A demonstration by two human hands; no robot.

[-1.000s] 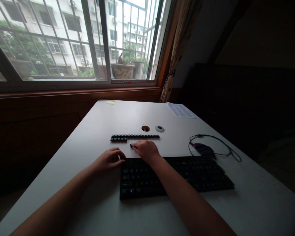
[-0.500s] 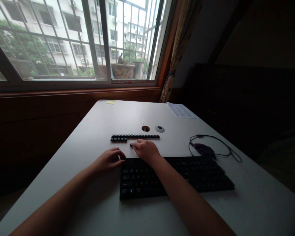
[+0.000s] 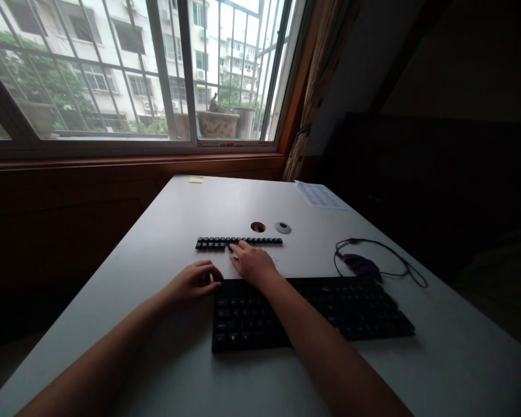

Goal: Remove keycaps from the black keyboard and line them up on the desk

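A black keyboard (image 3: 260, 315) lies on the white table, its lower rows still holding keys. At its upper left corner, my left hand (image 3: 197, 278) has curled fingers and a thumb closing on the edge. My right hand (image 3: 252, 263) reaches over the keyboard and pinches a small black keycap (image 3: 230, 247), just past the right end of a short row of keycaps (image 3: 210, 247). Behind that, a longer row of keycaps (image 3: 217, 240) runs across the table, partly covered by my right fingers.
A purple mouse (image 3: 361, 265) and its looped black cable (image 3: 403, 260) lie to the right. Farther back are a round cable hole (image 3: 257, 227), its grey cover (image 3: 283, 228), a printed sheet (image 3: 322, 196) and a yellow sticky note (image 3: 195, 180). A barred window stands beyond.
My right hand has moved slightly away from me, carrying the keycap up to the end of the short row. My left hand stays at the keyboard corner.
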